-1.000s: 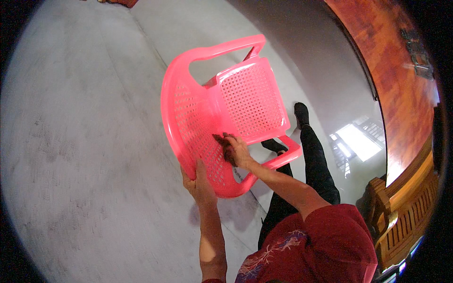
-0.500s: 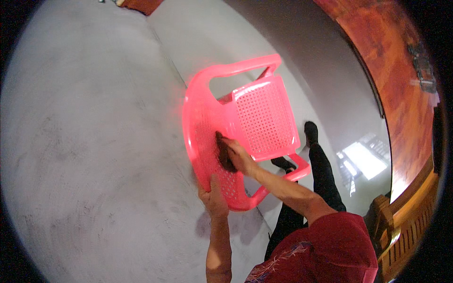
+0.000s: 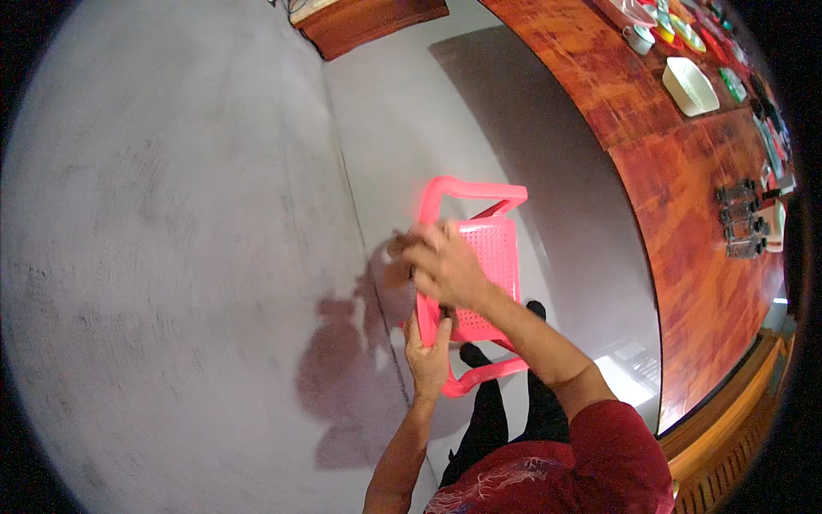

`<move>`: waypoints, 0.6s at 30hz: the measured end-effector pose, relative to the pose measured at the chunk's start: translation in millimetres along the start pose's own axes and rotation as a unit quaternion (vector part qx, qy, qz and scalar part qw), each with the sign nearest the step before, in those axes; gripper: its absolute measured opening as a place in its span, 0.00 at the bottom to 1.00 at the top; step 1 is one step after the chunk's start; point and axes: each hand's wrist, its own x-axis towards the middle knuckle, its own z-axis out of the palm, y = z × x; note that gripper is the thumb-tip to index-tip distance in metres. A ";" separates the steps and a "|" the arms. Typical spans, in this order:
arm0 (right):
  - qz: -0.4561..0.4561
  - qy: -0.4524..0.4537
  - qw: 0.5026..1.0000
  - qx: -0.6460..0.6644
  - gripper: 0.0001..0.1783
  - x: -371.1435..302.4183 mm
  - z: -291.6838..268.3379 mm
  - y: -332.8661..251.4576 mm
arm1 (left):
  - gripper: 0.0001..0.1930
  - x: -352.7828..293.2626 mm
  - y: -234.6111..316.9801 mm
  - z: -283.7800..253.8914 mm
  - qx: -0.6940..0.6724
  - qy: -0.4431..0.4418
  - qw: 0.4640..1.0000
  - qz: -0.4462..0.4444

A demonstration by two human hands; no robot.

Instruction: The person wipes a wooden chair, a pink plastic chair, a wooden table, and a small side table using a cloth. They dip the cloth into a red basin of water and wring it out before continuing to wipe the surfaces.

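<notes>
A pink plastic armchair [image 3: 495, 265] with a perforated seat stands in front of me, its backrest toward the wall side. My right hand [image 3: 445, 267] is closed on a brown cloth [image 3: 397, 267] at the top of the backrest. Part of the cloth hangs over the outer side, blurred by motion, and a dark bit shows near my left thumb. My left hand [image 3: 425, 360] grips the near end of the backrest, thumb on the inner side and fingers mostly hidden behind. The backrest's face is largely out of sight behind my right hand.
A pale wall [image 3: 188, 257] rises at the left, with shadows on it. At the right runs a reddish-brown table [image 3: 634, 120] bearing a white basket [image 3: 690, 86], several dark-topped jars [image 3: 743, 224] and a cup [image 3: 639, 39]. A wooden bench [image 3: 728, 428] stands at the lower right.
The chair now shows its backrest nearly edge-on. My right hand with the cloth has moved from the backrest's inner face to its top edge. The view has shifted, bringing more of the table in.
</notes>
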 end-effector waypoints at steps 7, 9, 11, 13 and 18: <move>0.417 0.155 0.891 0.091 0.15 28.0 74.5 123.7 | 0.23 -2.2 4.4 8.4 0.093 0.018 0.995 0.035; 0.267 0.174 0.946 -0.059 0.18 21.9 78.9 113.2 | 0.24 1.3 -0.1 11.1 0.070 0.017 0.997 0.013; 0.258 0.121 0.958 -0.018 0.17 16.0 75.3 65.1 | 0.25 1.0 3.6 2.3 0.066 0.034 0.997 0.003; 0.242 0.100 0.964 0.046 0.16 15.5 62.7 50.2 | 0.22 3.8 -5.8 -5.6 0.116 0.033 0.993 0.001; 0.227 0.098 0.966 0.071 0.20 14.8 84.2 100.1 | 0.17 7.7 -13.9 -28.0 0.176 0.019 0.984 -0.009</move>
